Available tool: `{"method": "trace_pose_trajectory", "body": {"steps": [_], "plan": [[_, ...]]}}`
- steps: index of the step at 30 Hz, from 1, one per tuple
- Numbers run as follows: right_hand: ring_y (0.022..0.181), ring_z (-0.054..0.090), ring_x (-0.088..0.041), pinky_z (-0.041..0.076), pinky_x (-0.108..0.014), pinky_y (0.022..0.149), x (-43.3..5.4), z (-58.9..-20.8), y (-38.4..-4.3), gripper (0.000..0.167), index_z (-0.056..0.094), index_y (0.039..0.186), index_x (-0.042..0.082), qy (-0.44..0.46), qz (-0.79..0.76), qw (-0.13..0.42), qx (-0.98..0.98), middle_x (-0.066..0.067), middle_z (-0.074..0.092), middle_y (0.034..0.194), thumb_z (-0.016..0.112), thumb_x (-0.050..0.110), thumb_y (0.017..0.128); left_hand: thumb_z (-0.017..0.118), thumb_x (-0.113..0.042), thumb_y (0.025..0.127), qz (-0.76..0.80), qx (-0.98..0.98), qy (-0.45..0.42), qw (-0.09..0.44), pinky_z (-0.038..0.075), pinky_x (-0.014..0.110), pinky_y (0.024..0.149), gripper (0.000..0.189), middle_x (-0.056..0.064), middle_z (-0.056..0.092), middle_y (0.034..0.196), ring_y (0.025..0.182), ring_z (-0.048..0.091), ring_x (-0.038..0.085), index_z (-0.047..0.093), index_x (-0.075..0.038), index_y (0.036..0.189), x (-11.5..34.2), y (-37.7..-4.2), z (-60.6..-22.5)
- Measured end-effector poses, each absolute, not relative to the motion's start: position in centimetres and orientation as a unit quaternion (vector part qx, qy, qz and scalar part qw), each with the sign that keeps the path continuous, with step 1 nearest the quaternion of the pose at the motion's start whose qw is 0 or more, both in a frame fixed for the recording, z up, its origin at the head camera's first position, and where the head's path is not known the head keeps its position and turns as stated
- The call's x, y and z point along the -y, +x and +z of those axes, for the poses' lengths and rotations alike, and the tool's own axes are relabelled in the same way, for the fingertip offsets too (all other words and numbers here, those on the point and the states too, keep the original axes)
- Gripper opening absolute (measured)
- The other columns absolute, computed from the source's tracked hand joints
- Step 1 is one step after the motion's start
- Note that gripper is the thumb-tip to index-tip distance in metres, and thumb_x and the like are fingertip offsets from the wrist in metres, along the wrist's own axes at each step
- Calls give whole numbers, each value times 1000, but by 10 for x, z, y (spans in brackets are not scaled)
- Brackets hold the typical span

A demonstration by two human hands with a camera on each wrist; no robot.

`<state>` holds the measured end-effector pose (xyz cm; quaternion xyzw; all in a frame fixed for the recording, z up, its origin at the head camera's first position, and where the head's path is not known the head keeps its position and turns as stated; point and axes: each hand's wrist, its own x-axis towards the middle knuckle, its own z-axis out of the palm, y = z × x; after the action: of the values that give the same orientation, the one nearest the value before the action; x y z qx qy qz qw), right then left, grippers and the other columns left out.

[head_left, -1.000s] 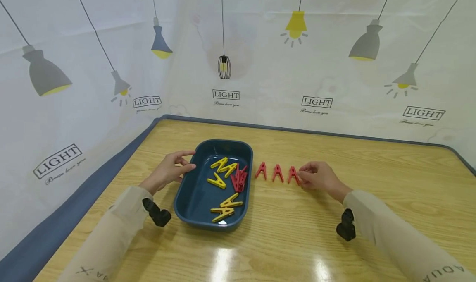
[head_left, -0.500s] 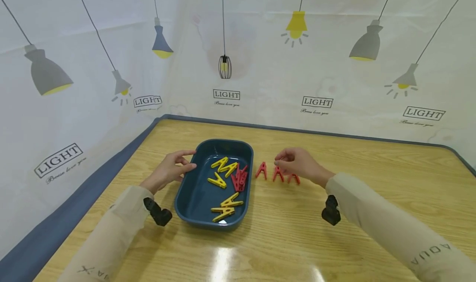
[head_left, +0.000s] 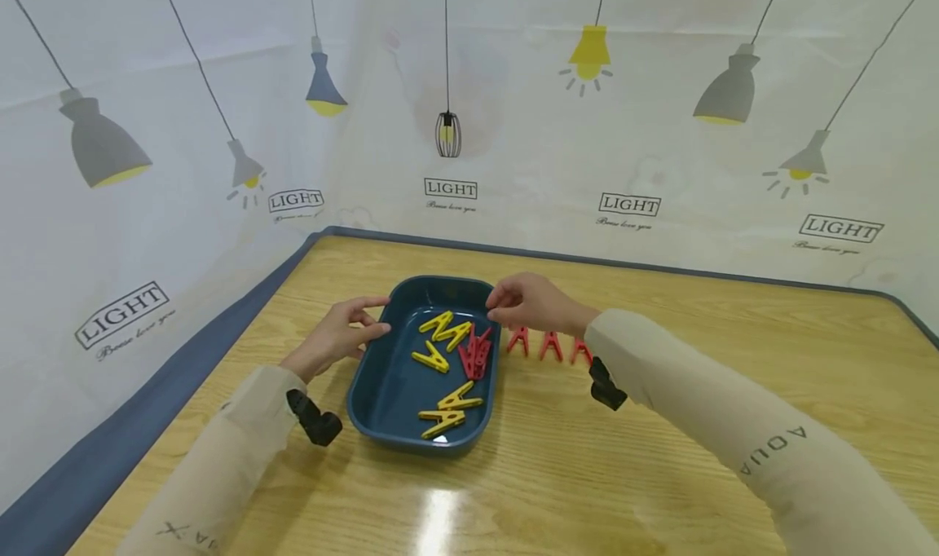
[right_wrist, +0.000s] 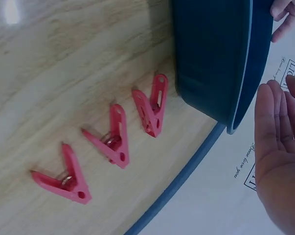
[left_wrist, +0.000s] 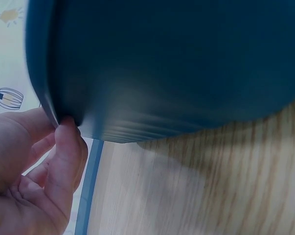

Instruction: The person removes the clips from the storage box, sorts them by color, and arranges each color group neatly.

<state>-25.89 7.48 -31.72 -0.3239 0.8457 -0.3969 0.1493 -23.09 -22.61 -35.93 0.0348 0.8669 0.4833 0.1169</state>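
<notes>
A dark blue rectangular tub (head_left: 389,385) sits on the table, with several yellow clothespins (head_left: 449,417) and several red clothespins (head_left: 480,360) lying inside. At its left rim my left hand (head_left: 333,337) pinches the edge between thumb and fingers, which the left wrist view shows close up. My right hand (head_left: 535,303) hovers by the tub's far right rim. Its fingers are extended, the thumb stands apart, and I see nothing held. Three red clothespins rest on the table in a row right of the tub: one nearest it (right_wrist: 143,110), a middle one (right_wrist: 120,127) and a farther one (right_wrist: 78,171).
The wooden table (head_left: 623,458) has a blue border (head_left: 660,271) along its back. Behind it hangs a white curtain (head_left: 513,75) printed with lamps and lettering. A black wrist camera (head_left: 315,419) sits on the left sleeve, another (head_left: 607,385) on the right.
My right hand has let go of the rightmost red clothespin and moved left, over the row, to the tub's right rim. My left hand and the tub stay put.
</notes>
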Motion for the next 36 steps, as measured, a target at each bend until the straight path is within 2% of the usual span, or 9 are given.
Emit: {"method": "trace_pose_trajectory", "body": {"steps": [8,12,17,28,36], "plan": [[80,60,-27,49,-32,68,-55,-316,-274,22,59,102,-5,-329,-365,170,-854,-12,63,90,60,9,84,58,-18,87,488,-864,37,116,49,31,54,51,13,53,88,65,47,16,39,-11,134,227,-231,-361],[77,59,-21,49,-27,66,-46,-319,-279,22,60,100,-4,-341,-340,161,-862,-9,63,88,62,9,82,58,-18,87,488,-864,40,116,49,32,54,51,12,53,88,64,47,16,39,-11,134,227,-231,-362],[79,58,-14,47,-25,70,-35,-324,-284,20,62,98,-1,-351,-293,156,-875,-6,64,88,64,10,81,57,-18,87,490,-863,42,115,49,34,55,51,14,53,88,63,47,16,39,-12,134,228,-231,-361],[78,57,-15,47,-24,68,-19,-331,-286,24,61,102,-1,-369,-252,196,-873,-7,62,89,65,7,80,57,-18,87,486,-865,37,118,49,31,54,50,12,54,88,67,49,17,39,-13,134,227,-231,-361],[84,55,-16,45,-24,70,-7,-336,-283,26,62,105,1,-398,-197,220,-869,-10,61,98,65,9,80,58,-18,87,493,-862,39,113,49,31,54,50,11,53,86,68,48,17,40,-12,134,229,-232,-363]]}}
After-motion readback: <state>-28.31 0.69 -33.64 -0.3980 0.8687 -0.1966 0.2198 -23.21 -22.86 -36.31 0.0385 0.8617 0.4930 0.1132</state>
